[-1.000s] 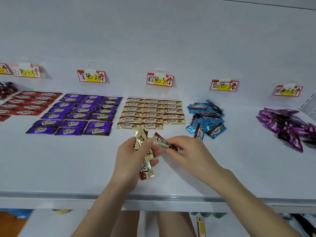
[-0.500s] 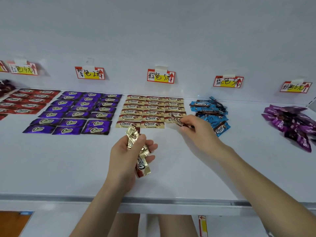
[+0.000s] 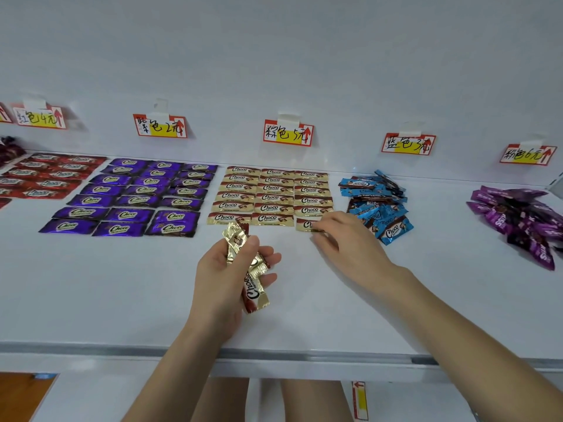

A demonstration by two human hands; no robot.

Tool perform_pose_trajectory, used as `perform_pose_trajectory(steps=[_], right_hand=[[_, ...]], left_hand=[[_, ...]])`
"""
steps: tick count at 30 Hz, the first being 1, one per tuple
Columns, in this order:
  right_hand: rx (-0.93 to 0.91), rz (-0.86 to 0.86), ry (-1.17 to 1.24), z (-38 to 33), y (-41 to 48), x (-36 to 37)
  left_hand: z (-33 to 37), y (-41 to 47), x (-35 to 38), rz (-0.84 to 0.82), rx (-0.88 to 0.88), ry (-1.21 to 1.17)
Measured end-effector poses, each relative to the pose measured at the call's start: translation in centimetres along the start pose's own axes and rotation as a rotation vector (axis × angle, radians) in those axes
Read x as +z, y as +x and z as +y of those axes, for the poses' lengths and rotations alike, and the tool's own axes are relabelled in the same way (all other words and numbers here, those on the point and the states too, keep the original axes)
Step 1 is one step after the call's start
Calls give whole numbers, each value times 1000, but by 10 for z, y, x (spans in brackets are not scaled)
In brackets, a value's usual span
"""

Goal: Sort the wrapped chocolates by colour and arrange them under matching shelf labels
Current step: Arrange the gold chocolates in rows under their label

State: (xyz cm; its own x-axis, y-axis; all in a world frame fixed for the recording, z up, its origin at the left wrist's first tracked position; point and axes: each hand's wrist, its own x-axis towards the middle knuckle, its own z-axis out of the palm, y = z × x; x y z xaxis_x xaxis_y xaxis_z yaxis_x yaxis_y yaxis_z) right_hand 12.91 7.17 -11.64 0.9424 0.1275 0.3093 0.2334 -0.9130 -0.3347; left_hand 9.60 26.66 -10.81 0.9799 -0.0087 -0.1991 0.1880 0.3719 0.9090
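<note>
We are setting a gold-wrapped chocolate point(image 3: 306, 224) down at the right end of the front row of the gold block point(image 3: 274, 193). That block is lying against the back of the shelf point(image 3: 122, 284), under the brown label point(image 3: 288, 133). Our right hand point(image 3: 350, 239) is pinching the wrapper's right end with curled fingertips. The bar is lying flat on the shelf, so its logo is lining up with the two neighbours on its left.

Our left hand point(image 3: 225, 278) is hovering nearer the shelf's front edge, with fingers and thumb wrapped round a small bunch of spare gold chocolates point(image 3: 243, 257). We are judging that it is serving as a ready supply, leaving the right hand free to place them one at a time.

Toward the shelf's left end, the purple block point(image 3: 137, 196) and the red rows point(image 3: 45, 178) are lying in tidy lines under the purple label point(image 3: 160, 126) and the red label point(image 3: 38, 117). Toward the right end, the blue pile point(image 3: 377, 202) and the magenta heap point(image 3: 518, 217) are sitting loose under their own tags, seemingly awaiting arranging.
</note>
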Motion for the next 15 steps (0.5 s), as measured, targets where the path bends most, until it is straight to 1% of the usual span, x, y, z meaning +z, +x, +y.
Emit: perform_pose_trajectory(steps=[8, 15], right_hand=[[0, 1, -46, 1, 3, 5], [-12, 21, -56, 1, 2, 7]], left_hand=[[3, -1, 2, 9, -32, -53], [6, 4, -1, 9, -148, -223]])
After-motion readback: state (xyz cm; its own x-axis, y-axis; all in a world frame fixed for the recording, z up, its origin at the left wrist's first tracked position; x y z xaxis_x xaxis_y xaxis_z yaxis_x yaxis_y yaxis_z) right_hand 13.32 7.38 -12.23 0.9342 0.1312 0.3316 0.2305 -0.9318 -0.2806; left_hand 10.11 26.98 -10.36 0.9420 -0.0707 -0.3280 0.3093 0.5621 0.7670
